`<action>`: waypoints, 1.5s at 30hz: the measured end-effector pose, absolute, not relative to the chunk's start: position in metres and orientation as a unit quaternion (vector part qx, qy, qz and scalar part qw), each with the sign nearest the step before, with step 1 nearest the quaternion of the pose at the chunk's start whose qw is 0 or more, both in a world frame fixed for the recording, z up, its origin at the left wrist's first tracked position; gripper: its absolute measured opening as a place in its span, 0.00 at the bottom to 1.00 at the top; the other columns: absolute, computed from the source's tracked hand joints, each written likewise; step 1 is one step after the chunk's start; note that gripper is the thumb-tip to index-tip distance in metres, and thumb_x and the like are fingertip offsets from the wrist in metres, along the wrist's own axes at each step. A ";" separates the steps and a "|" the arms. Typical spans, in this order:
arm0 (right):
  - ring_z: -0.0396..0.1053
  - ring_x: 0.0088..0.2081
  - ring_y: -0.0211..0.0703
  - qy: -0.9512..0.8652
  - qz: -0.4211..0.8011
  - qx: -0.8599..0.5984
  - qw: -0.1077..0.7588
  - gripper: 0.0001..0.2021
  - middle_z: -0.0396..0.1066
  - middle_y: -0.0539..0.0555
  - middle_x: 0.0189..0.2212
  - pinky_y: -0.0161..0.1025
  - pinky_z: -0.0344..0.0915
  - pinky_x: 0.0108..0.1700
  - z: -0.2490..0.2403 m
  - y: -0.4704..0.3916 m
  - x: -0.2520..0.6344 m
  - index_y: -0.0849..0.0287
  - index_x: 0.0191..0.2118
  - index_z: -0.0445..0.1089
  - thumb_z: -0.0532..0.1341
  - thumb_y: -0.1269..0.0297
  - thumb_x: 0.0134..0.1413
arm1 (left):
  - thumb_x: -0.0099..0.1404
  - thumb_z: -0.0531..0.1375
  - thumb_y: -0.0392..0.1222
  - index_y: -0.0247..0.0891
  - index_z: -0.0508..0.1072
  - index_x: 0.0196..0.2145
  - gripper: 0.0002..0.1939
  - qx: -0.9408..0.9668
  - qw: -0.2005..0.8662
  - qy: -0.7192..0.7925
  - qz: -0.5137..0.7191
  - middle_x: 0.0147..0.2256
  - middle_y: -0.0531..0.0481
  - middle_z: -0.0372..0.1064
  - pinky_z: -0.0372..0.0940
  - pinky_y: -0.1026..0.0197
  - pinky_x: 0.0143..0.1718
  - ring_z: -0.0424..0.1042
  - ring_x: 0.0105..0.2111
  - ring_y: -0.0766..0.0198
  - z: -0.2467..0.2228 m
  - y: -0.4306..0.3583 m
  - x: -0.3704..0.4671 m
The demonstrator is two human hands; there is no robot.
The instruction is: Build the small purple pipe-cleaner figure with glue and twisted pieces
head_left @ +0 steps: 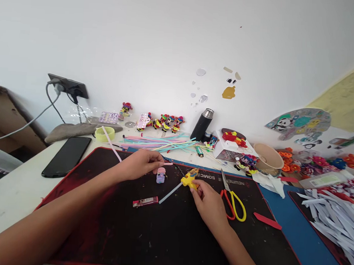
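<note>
My left hand (145, 163) pinches a pale pink pipe cleaner (110, 141); one end sticks out past the fingertips, while the long end slants up to the left behind the hand. Just below those fingertips is a small pink and lilac fuzzy piece (160, 175); whether the fingers touch it I cannot tell. In my right hand (207, 200) is a yellow hot glue gun (187, 180), fingers closed on its handle. From the gun a translucent glue stick (170, 193) extends down to the left. Its lower end comes near a pink lighter (145, 201) on the black mat (146, 238).
Scissors (233, 200) and a red strip (267, 221) lie right of my right hand. Behind the mat are pastel pipe cleaners (161, 142), a black thermos (202, 124) and several small figures (168, 122). A phone (66, 157) lies left; white strips (339, 222) pile up right.
</note>
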State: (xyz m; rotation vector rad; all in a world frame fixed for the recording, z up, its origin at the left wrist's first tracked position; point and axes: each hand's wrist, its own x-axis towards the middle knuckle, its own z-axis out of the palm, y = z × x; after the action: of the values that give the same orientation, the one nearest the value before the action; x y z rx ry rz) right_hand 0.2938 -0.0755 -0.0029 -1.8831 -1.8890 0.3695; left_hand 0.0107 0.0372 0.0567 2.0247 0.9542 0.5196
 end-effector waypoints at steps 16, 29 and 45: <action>0.71 0.30 0.47 -0.648 0.156 -0.679 0.307 0.16 0.76 0.55 0.32 0.40 0.65 0.33 -0.009 -0.078 0.291 0.56 0.48 0.77 0.56 0.53 0.68 | 0.72 0.53 0.50 0.40 0.75 0.34 0.16 0.828 0.369 0.386 0.173 0.28 0.53 0.75 0.60 0.61 0.32 0.71 0.29 0.60 0.051 0.040 0.009; 0.71 0.29 0.48 -0.567 0.231 -0.666 0.427 0.22 0.77 0.56 0.29 0.40 0.65 0.32 -0.013 -0.087 0.289 0.59 0.42 0.80 0.58 0.45 0.66 | 0.67 0.58 0.52 0.41 0.76 0.36 0.13 0.802 0.322 0.456 0.212 0.33 0.50 0.78 0.62 0.59 0.35 0.74 0.33 0.57 0.038 0.060 -0.002; 0.74 0.30 0.51 -0.529 0.271 -0.646 0.479 0.23 0.76 0.56 0.25 0.40 0.68 0.29 -0.008 -0.091 0.293 0.58 0.41 0.81 0.60 0.42 0.64 | 0.66 0.60 0.41 0.41 0.78 0.35 0.07 0.870 0.183 0.419 0.182 0.35 0.44 0.77 0.65 0.54 0.43 0.74 0.40 0.50 0.031 0.104 0.060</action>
State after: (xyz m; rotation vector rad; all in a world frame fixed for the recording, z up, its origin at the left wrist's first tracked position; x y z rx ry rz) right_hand 0.2927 -0.0906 -0.0084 -1.5777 -1.2899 0.6610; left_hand 0.0603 0.1045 0.0312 2.4547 1.1832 0.5138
